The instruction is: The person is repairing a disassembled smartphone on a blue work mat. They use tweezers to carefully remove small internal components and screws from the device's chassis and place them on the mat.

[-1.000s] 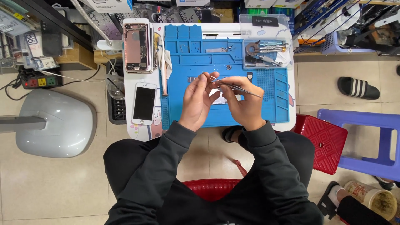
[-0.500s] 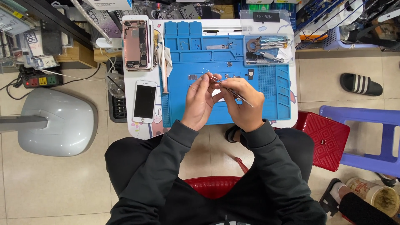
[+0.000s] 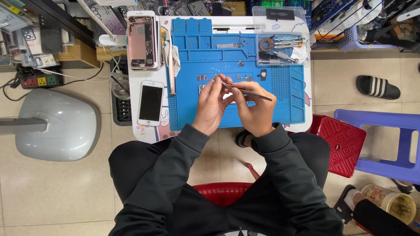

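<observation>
We worked at a small white table (image 3: pixel 146 131) with a blue repair mat (image 3: pixel 280 118) covering most of it. At its far left lay an opened phone body (image 3: pixel 141 42), its insides bare; nearer, a detached white-framed screen (image 3: pixel 151 102) lay face up, so the teardown looked well advanced. A clear tool tray (image 3: pixel 282 48) sat far right. Small removed parts (image 3: pixel 243 78) lay scattered mid-mat. Our left hand (image 3: pixel 211 107) and right hand (image 3: pixel 253 112) were close together; the right pinched slim metal tweezers (image 3: pixel 247 91), whose tip met the left fingertips (image 3: pixel 222 81), apparently on a part too tiny to make out.
</observation>
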